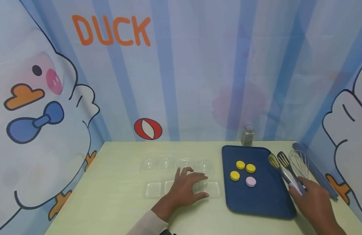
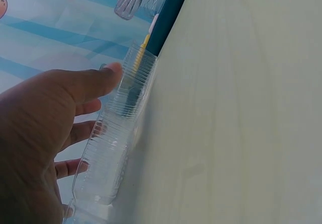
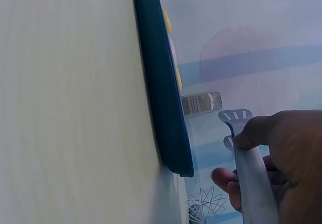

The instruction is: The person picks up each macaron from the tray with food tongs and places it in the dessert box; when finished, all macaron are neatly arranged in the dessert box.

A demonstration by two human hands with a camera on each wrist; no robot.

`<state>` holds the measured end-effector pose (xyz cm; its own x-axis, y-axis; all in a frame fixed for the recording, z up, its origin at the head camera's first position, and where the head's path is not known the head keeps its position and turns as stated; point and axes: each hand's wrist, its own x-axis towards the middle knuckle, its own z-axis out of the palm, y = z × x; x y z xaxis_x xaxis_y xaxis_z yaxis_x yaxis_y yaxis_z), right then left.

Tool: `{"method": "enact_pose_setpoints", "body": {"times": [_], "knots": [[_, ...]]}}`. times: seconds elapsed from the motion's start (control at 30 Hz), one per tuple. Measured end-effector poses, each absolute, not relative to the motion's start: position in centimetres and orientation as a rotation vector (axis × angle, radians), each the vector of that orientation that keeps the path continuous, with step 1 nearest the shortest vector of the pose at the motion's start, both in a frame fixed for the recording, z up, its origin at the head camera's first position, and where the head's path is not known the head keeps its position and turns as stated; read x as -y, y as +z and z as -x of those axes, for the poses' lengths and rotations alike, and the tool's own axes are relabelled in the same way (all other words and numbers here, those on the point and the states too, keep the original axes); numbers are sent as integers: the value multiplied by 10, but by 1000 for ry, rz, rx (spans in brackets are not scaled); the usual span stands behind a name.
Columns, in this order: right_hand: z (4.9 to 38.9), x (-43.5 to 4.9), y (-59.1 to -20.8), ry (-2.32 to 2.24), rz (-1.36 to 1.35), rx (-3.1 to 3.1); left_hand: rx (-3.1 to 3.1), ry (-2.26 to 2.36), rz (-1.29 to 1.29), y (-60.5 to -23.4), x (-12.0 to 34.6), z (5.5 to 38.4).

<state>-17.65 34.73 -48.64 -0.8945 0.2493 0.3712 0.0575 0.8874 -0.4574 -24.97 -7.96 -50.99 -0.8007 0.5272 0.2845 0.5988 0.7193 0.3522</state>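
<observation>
Metal tongs are gripped in a person's R hand at the R edge of a blue tray w/ 3 yellow discs & 1 pink disc. L hand, fingers spread, is at a clear plastic container on the table, L of tray; contact unclear.

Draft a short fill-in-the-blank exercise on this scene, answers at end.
The right hand grips a pair of metal ____.
The left hand is at a container of clear ____.
The blue tray carries ____ macarons altogether.
All but one of them are ____.

Missing words: tongs; plastic; four; yellow.
</observation>
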Motion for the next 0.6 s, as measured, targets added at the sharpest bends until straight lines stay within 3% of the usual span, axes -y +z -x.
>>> {"method": "enact_pose_setpoints", "body": {"times": [0.6], "knots": [[190,-335,-475,626,127,2743,2758,-648,914,-509,77,248]]}}
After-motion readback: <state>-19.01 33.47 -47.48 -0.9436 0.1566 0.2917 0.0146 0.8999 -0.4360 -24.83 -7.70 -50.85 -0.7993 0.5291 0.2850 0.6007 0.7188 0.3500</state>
